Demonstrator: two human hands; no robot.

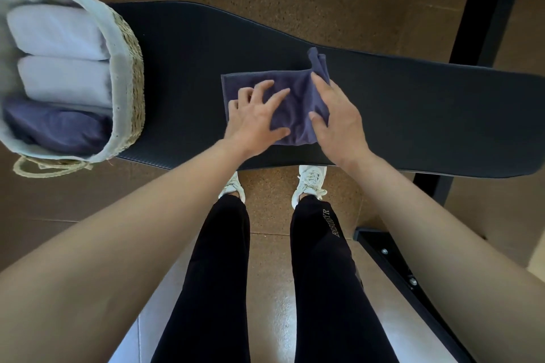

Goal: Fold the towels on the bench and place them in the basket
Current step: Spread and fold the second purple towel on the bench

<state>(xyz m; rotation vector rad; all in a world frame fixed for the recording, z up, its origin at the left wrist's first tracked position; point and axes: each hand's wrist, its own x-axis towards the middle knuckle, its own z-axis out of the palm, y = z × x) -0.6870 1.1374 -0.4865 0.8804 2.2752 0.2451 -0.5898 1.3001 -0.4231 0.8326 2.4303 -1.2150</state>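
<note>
Pressing one purple towel (292, 109) with spread left hand (255, 121), pinching its edge with right hand (342, 121); leaving three folded towels (59, 79) in basket (131, 50) leftward.

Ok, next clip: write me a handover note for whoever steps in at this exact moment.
Left hand: open, fingers spread, pressing the dark towel flat on the bench.
Right hand: grips the towel's bunched right end, with one corner sticking up.
Basket: at the bench's left end, holding two pale folded towels and one dark folded towel.
Done: those three.
Left: finish folding this towel, then put it in the basket.
</note>
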